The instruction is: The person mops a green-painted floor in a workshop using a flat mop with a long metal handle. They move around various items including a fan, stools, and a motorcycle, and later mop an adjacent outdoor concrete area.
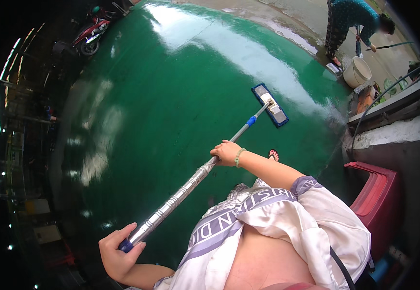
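A flat mop with a silver pole slants from the lower left up to the right. Around the blue end cap of its pole, my left hand has its thumb and fingers closed. Farther along, my right hand, with a green beaded bracelet at the wrist, grips the pole near its middle. The rectangular mop head, grey with a blue fringe, lies on the glossy green floor ahead of me. A blue collar joins the thinner part of the pole.
A red plastic chair stands close on my right, beside a low wall. At the far right another person bends over near a white bucket and a hose. A red motorbike is parked at the far left.
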{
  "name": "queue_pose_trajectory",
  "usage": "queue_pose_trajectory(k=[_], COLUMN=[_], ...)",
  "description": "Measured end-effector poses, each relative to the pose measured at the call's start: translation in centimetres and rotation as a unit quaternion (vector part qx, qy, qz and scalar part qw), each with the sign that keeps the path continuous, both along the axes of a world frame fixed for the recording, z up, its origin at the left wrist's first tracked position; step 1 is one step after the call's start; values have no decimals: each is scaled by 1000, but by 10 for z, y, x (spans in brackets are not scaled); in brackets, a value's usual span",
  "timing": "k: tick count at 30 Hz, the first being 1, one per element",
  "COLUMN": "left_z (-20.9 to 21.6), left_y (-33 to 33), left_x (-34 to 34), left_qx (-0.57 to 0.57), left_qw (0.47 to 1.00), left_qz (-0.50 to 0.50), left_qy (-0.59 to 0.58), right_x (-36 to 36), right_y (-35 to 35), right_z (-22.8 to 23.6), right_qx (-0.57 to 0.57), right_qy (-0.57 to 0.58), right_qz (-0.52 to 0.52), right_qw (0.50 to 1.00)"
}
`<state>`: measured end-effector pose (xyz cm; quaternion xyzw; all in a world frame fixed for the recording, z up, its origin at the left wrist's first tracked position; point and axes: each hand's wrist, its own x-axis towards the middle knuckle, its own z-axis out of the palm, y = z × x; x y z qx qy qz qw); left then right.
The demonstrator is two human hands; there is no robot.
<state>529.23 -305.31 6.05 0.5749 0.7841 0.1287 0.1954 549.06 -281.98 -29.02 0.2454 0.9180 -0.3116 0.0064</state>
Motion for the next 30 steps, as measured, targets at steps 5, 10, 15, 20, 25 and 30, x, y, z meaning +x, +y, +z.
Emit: queue_pose_trajectory(k=[5,10,15,20,25,30], left_z=[-6,-10,-21,-48,-97,-159], left_y=[-10,-21,-31,-42,-64,-82], left_x=[-13,-25,-41,-50,-66,-92], left_qx=[11,11,9,46,62,125], left_qw=[999,999,1000,999,997,988], left_qz=[-18,-25,-5,-21,-20,-89], left_qy=[-28,-22,-18,-13,-29,-13], right_x=[-7,-20,-39,-37,-4,69], right_y=[-15,-24,-30,-35,-70,-105], right_z=[-1,-3,-9,-18,-50,-138], right_qx=[-10,-9,-5,32,22,-34], right_qy=[-15,-7,6,32,51,-69], right_qz=[-26,-34,-64,-108,-187,-303], right_qw=[999,999,998,993,981,950])
